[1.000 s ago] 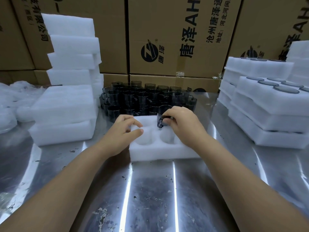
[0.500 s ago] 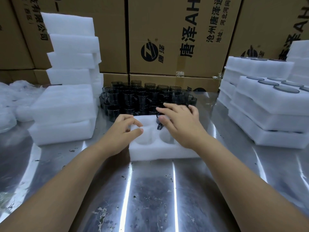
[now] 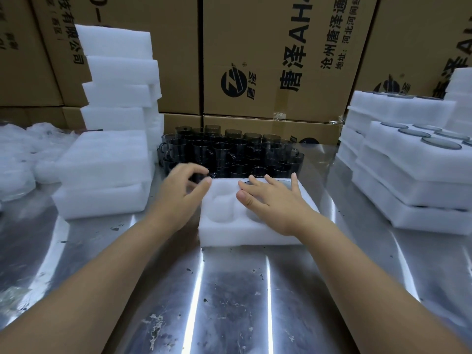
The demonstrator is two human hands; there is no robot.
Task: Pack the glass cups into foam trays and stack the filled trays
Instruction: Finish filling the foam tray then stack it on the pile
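Steel table [image 3: 229, 315] noted: brushed top, scuffed and flecked (pale specks toward its near edge), with bright streaks of light reflected along it toward the far edge. Behind the table's far edge, brown cardboard cartons [image 3: 268, 60] are stacked as a wall, printed with black characters and a round logo. At the table's left edge, crumpled clear plastic [image 3: 23, 154] is heaped.

The central carton [image 3: 255, 60] at twelve o'clock carries a round logo [image 3: 233, 83] with 唐泽 beside it. It also has large sideways print, 唐泽 AH, cut off at the top, and smaller lines 沧州唐泽通 and 地址:河北河间. The left carton [image 3: 58, 47] at ten o'clock reads 技有限公司, with a smaller bracketed line, perhaps 原区. The right carton [image 3: 408, 47] at two o'clock shows 泽 and A.
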